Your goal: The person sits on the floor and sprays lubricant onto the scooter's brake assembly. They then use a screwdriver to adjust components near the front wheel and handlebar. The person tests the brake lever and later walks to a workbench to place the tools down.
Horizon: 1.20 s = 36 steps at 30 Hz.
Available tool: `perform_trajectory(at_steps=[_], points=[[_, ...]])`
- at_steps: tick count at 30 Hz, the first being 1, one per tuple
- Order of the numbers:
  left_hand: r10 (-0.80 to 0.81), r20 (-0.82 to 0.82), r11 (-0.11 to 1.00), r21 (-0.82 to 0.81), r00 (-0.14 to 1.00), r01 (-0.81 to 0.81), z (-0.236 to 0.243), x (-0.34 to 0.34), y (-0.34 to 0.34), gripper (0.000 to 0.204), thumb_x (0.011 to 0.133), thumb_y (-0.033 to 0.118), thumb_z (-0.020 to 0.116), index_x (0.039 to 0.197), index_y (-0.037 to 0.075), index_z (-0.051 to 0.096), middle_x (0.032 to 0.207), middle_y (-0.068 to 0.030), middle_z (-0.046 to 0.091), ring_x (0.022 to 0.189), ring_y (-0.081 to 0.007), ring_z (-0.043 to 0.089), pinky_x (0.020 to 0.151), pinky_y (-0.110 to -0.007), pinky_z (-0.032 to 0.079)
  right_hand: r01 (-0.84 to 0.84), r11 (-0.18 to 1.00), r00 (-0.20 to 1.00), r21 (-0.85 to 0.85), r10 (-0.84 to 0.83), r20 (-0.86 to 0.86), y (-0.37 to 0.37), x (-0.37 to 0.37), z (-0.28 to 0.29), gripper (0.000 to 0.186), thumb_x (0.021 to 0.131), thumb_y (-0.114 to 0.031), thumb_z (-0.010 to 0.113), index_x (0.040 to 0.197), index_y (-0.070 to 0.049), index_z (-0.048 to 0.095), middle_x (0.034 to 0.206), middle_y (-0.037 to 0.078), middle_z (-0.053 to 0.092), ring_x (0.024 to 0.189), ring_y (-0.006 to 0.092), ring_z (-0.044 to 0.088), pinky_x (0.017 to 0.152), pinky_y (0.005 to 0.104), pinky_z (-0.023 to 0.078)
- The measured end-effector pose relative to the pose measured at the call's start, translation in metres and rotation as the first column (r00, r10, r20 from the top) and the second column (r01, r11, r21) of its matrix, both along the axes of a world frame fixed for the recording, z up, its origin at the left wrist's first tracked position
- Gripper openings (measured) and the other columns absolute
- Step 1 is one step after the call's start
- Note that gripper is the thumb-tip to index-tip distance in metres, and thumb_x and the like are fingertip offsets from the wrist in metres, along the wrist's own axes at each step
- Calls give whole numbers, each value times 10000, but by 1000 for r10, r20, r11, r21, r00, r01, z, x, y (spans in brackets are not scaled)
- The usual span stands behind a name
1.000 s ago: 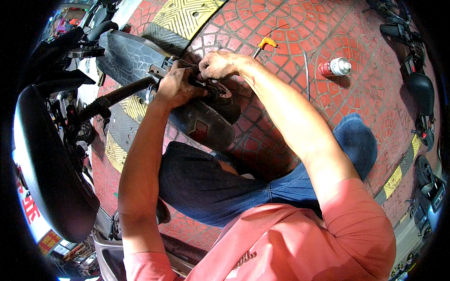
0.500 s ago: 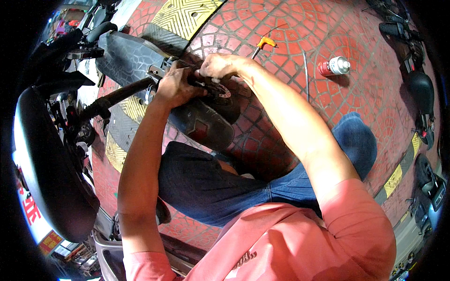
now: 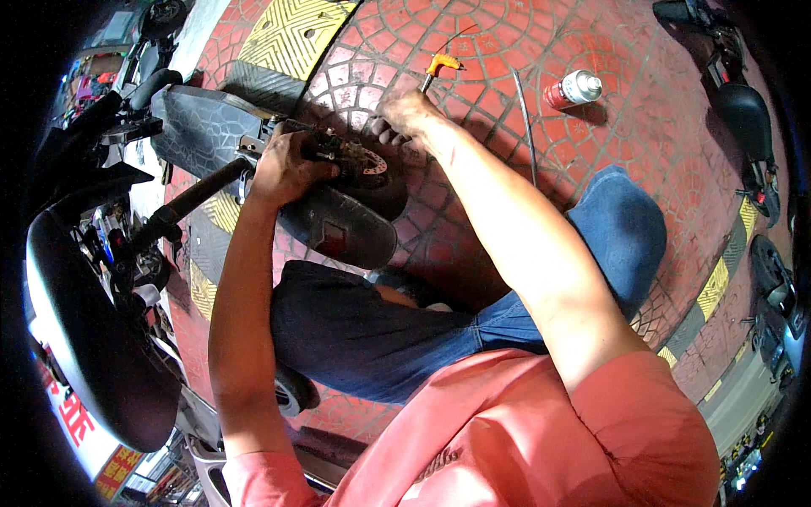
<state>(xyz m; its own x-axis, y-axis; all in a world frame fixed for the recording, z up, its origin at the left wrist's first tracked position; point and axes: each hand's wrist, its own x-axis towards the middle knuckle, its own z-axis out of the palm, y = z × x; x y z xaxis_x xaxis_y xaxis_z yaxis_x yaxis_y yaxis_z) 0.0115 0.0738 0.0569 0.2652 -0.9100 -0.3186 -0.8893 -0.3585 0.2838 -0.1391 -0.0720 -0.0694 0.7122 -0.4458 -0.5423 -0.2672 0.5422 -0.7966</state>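
Note:
A dark electric scooter (image 3: 190, 127) lies on its side on red paving, its wheel end towards me. My left hand (image 3: 289, 167) is closed around the brake assembly beside the perforated brake disc (image 3: 370, 163). Below the disc is a black mudguard (image 3: 348, 232). My right hand (image 3: 407, 114) is off the scooter, to the right of the wheel, with its fingers curled in. Whatever it may hold is hidden. Just beyond it lies a tool with an orange handle (image 3: 443, 64) and a metal shaft.
A thin metal rod (image 3: 525, 118) and a red-and-white spray can (image 3: 574, 89) lie to the right. A yellow-and-black ramp strip (image 3: 296, 34) runs along the left. A large black seat (image 3: 101, 329) fills the near left; parked two-wheelers (image 3: 743, 118) stand at the far right.
My right hand has pulled away from the brake disc to the right, uncovering it. My left hand stays on the brake assembly. The whole view has shifted slightly.

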Motion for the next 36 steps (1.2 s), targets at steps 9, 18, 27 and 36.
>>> perform_trajectory(at_steps=[9, 18, 27, 36], points=[[90, -11, 995, 32, 996, -90, 7, -8, -4, 482, 646, 282, 816, 1079, 83, 751, 1122, -191, 689, 1081, -352, 619, 979, -405, 468, -103, 986, 992, -130, 111, 54, 15, 9, -24, 175, 931, -110, 569, 965, 1, 700, 837, 87, 714, 684, 144, 671, 542, 267, 531], [-8, -61, 1000, -17, 998, 7, 9, -8, -8, 443, 618, 247, 805, 1013, 51, 757, 979, -171, 725, 946, -323, 677, 894, -393, 503, -380, 611, 924, -694, 231, -303, 22, 14, -19, 210, 848, -241, 677, 944, -63, 734, 871, 95, 719, 842, 208, 685, 718, 356, 552], [-7, -144, 1000, 3, 989, 8, 4, -1, -9, 401, 628, 236, 795, 978, 42, 759, 936, -178, 725, 866, -308, 686, 850, -378, 516, -194, 912, 981, -361, 169, -99, 25, 13, -21, 184, 830, -293, 760, 895, -122, 771, 822, 85, 736, 816, 184, 689, 751, 346, 543], [10, -62, 1000, 0, 998, -10, 11, -11, -9, 427, 626, 304, 795, 979, 65, 768, 987, -182, 720, 969, -357, 652, 923, -422, 486, -197, 895, 980, -401, 177, -87, 28, 6, -4, 172, 807, -195, 769, 899, -51, 760, 831, 83, 724, 824, 174, 659, 763, 336, 514]])
